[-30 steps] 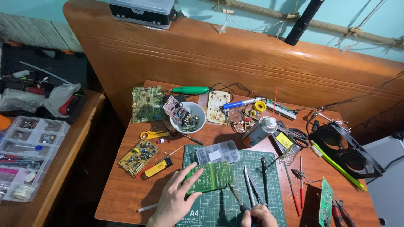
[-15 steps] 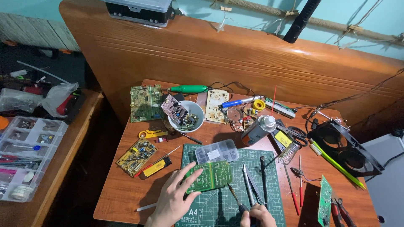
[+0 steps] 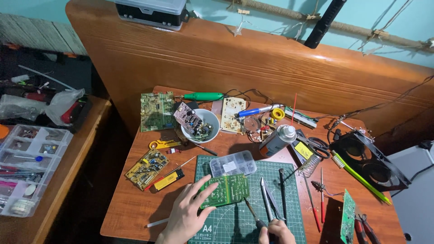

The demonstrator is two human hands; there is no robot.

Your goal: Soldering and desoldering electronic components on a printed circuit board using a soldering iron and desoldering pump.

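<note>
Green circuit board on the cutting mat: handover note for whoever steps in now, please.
Left hand: flat, fingers pressing the green circuit board onto the cutting mat.
Right hand: closed on a dark-handled tool, tip at the board's lower right edge.
Nearby: clear parts box just above the board, tweezers to its right.
Done: board held flat, tool brought to it.
Left: whether any work on the board has begun cannot be told.

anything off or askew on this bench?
Mostly clutter. Oddest: a small purple circuit board stands tilted in the white bowl, propped on loose parts. The spray can lies on its side by the cutting mat. Left hand presses the green board; right hand holds a dark-handled tool.
</note>
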